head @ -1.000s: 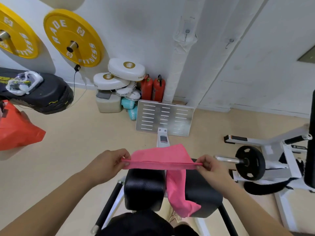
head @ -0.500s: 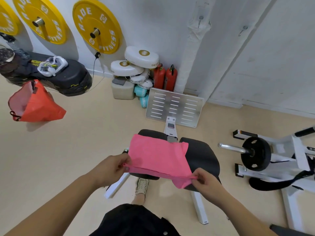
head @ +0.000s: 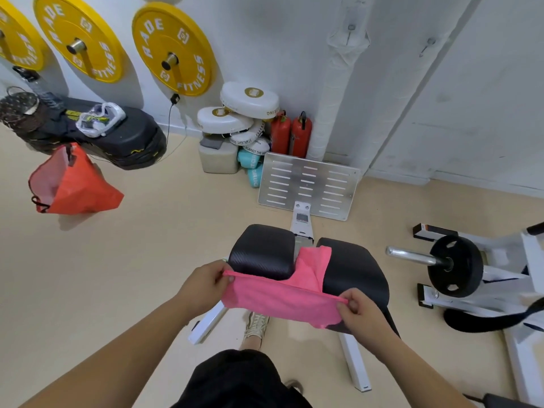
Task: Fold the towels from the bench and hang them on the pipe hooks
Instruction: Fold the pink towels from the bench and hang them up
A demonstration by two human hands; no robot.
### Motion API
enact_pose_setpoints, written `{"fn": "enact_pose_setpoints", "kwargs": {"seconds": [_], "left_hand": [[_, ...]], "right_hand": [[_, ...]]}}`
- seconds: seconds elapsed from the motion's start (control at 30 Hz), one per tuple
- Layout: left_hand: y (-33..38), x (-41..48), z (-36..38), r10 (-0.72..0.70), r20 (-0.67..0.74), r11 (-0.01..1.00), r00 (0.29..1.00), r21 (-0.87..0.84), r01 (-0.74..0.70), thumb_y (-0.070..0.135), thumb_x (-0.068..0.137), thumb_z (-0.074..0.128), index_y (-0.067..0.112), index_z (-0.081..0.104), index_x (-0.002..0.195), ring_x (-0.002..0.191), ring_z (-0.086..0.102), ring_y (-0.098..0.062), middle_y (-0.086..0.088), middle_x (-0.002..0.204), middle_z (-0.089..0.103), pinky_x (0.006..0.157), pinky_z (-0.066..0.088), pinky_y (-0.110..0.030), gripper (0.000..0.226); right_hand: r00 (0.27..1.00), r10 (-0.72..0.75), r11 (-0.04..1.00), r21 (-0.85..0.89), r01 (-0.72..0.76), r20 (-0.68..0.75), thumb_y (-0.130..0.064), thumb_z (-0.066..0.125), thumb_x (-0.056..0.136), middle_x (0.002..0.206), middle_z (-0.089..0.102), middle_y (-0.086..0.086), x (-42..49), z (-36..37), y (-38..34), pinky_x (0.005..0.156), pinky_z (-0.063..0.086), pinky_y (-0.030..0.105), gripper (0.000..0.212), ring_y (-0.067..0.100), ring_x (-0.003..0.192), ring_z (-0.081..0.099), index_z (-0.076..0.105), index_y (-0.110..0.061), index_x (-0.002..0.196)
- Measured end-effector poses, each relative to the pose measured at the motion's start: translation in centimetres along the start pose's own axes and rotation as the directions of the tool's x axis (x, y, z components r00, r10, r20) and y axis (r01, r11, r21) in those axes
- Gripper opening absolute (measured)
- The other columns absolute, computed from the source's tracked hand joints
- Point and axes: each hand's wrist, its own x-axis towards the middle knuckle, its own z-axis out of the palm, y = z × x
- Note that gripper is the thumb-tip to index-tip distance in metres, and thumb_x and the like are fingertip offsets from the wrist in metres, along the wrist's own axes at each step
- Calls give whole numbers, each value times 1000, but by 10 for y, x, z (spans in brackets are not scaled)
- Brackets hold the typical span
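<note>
A pink towel (head: 282, 301) is stretched between my two hands above the near edge of the black padded bench (head: 353, 269). My left hand (head: 203, 285) pinches its left corner and my right hand (head: 357, 315) pinches its right corner. The towel's near half hangs down in front, and its far end lies over the gap between the two bench pads. A white wrapped pipe (head: 332, 83) runs up the wall behind the bench, with a small hook (head: 350, 28) near its top.
Yellow weight plates (head: 173, 48) hang on the wall at left. White boxing pads (head: 244, 113) and two red extinguishers (head: 291, 134) stand at the wall's foot. An orange bag (head: 70, 184) hangs from a black bench at left. A white plate rack (head: 459, 272) stands right.
The towel's far part has dropped onto the bench pads and its near half now hangs toward me. Both hands kept their pinch on the corners. The view shifted further left.
</note>
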Motion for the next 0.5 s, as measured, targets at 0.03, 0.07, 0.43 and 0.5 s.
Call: {"fn": "enact_pose_setpoints", "kwargs": {"seconds": [0.03, 0.07, 0.43, 0.5], "left_hand": [[-2, 11, 3, -26, 38, 1000, 999, 18, 25, 17, 97, 54, 31, 64, 86, 80, 64, -13, 8, 84, 70, 67, 49, -26, 21], [-4, 20, 6, -46, 74, 998, 996, 33, 44, 17, 97, 53, 32, 63, 85, 83, 64, -17, 8, 85, 70, 67, 48, -24, 21], [72, 88, -73, 92, -226, 960, 970, -239, -146, 17, 104, 48, 19, 61, 99, 76, 57, -9, 3, 85, 65, 65, 43, -25, 14], [88, 90, -88, 105, -298, 938, 949, -288, -194, 18, 104, 48, 18, 60, 100, 78, 56, -9, 0, 87, 65, 68, 44, -26, 14]], "right_hand": [[1000, 17, 1000, -24, -17, -5, -11, 57, 98, 93, 66, 20, 9, 1, -4, 76, 65, 40, 8, 32, 87, 68, 62, -13, 92], [1000, 26, 998, -62, -27, -17, -10, 57, 97, 92, 67, 17, 16, 2, -8, 74, 62, 37, 9, 27, 84, 65, 62, -14, 91], [916, -140, 948, 215, 233, -377, -12, 53, 100, 84, 57, 5, 62, -41, -136, 69, 40, 35, 11, 15, 78, 51, 57, -21, 95], [878, -184, 920, 237, 313, -443, -15, 54, 100, 86, 59, 2, 65, -48, -158, 73, 43, 35, 17, 14, 79, 54, 56, -30, 93]]}}
